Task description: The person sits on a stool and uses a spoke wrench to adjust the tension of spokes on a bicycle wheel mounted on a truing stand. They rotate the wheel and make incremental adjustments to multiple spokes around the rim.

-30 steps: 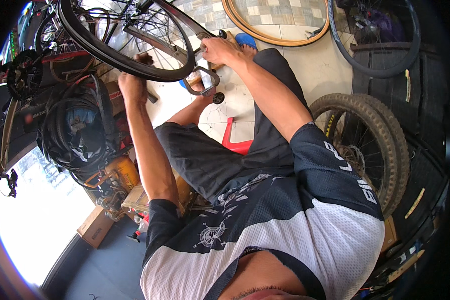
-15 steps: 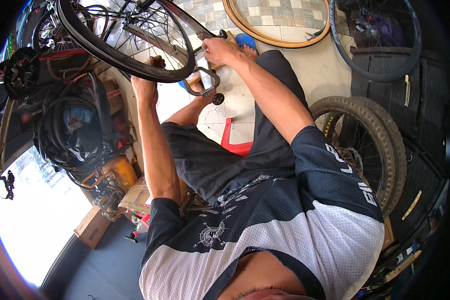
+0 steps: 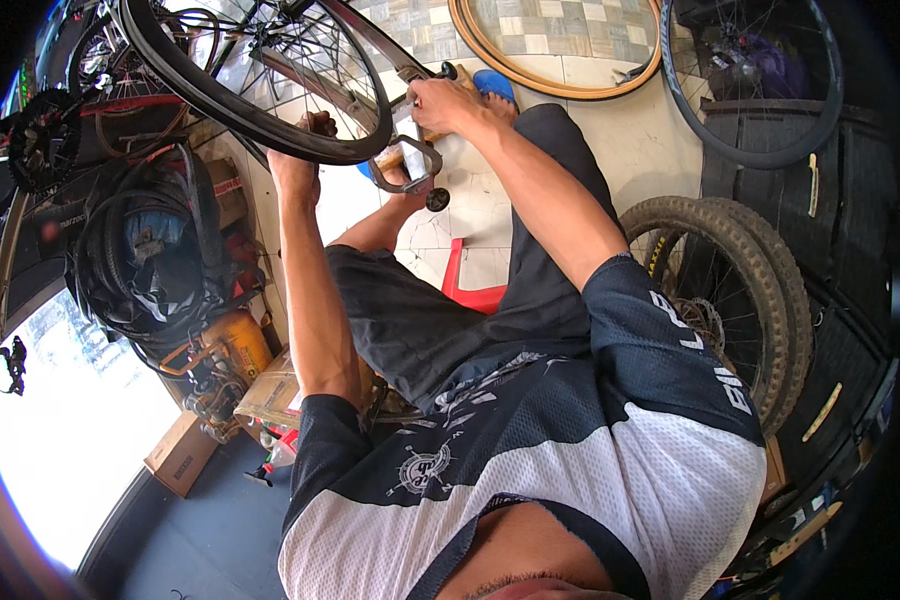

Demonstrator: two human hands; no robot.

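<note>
A black-rimmed spoked bicycle wheel (image 3: 348,151) sits tilted in a grey metal truing stand (image 3: 410,72) at the upper left. My left hand (image 3: 294,180) is at the wheel's near lower rim. Its fingers curl up behind the rim among the spokes, and whatever they grip is hidden. My right hand (image 3: 450,106) closes its fingertips on the stand's upright, close to a black knob. Below it, the stand's curved caliper arm (image 3: 430,160) reaches beside the rim, with a round black knob (image 3: 437,199) under it.
Tan tyres (image 3: 570,92) lie on the tiled floor ahead, near a blue slipper (image 3: 494,80). A dark rim (image 3: 770,158) and knobbly-tyred wheels (image 3: 785,290) stand to the right. A red stool (image 3: 475,297) shows between my legs. Coiled black tyres (image 3: 100,260) and a cardboard box (image 3: 182,455) are at left.
</note>
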